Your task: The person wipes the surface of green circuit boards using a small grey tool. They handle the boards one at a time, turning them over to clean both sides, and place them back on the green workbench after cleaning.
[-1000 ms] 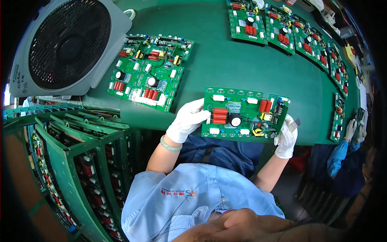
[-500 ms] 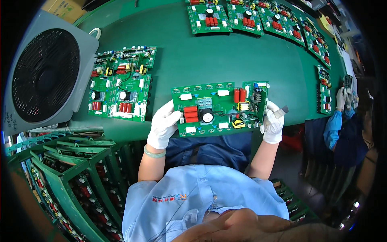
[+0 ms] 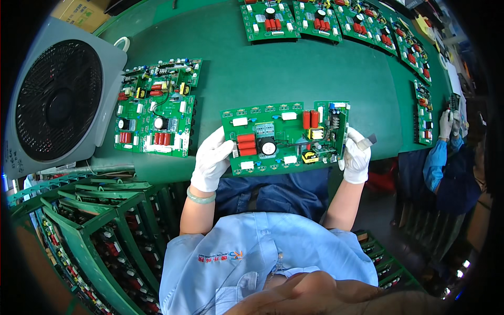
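Observation:
Between my two white-gloved hands I hold a green circuit board [image 3: 283, 131] at the near edge of the bench. It carries red capacitors, a round black part with a white top, white blocks and yellow-wrapped transformers. My left hand [image 3: 211, 160] grips the board's left end, thumb on its face. My right hand [image 3: 357, 157] is closed round the right end, beside an upright smaller board. A small grey, flat piece [image 3: 366, 142] sticks out by the right fingers; I cannot tell what it is. The fingers behind the board are hidden.
Similar boards [image 3: 157, 107] lie at the left next to a large grey fan [image 3: 60, 102]. More boards [image 3: 317, 23] line the far and right side of the green bench [image 3: 210, 31]. A green rack [image 3: 100, 220] stands at lower left. A co-worker's gloved hands [image 3: 446, 123] are at far right.
The board and both my hands have shifted slightly up and to the left in view. My grip on it looks the same.

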`<state>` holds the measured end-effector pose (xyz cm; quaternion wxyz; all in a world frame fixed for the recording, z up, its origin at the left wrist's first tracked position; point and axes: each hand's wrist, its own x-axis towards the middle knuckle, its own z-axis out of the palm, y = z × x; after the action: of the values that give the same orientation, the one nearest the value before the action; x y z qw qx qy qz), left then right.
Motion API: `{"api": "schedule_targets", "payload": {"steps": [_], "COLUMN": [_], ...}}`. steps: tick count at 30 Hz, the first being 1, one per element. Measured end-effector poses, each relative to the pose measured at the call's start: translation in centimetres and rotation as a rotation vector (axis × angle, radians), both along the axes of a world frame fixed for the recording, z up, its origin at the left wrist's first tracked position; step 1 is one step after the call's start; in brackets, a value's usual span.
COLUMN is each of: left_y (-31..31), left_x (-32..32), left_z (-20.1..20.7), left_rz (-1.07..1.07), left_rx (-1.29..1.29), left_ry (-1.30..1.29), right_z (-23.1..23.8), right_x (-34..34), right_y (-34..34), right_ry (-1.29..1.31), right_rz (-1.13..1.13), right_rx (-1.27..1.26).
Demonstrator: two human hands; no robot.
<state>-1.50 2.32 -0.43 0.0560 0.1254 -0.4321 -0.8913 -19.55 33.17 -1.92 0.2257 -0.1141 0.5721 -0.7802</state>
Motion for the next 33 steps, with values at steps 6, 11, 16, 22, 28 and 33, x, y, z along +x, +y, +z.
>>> {"api": "schedule_targets", "payload": {"steps": [6, 11, 16, 22, 28, 33], "left_y": [0.5, 0.6, 0.5, 0.4, 0.5, 0.6], "left_x": [-0.6, -0.9, -0.9, -0.8, -0.8, -0.9], "left_z": [1.0, 0.7, 1.2, 1.3, 1.5, 1.4], "left_rz": [0.035, 0.047, 0.041, 0.020, 0.014, 0.017], "left_rx": [0.028, 0.082, 0.088, 0.096, 0.096, 0.093], "left_ry": [0.036, 0.078, 0.071, 0.068, 0.074, 0.084], "right_z": [1.2, 1.9, 1.3, 0.5, -0.4, 0.1], "right_x": [-0.2, -0.4, -0.4, -0.9, -0.9, -0.8], "right_y": [-0.8, -1.5, -1.6, -1.1, -1.1, -1.3], "right_ry": [-0.050, -0.116, -0.099, -0.092, -0.083, -0.073], "right_rz": [0.030, 0.014, -0.020, 0.008, -0.004, -0.024], "right_rx": [0.051, 0.115, 0.168, 0.100, 0.036, 0.087]}}
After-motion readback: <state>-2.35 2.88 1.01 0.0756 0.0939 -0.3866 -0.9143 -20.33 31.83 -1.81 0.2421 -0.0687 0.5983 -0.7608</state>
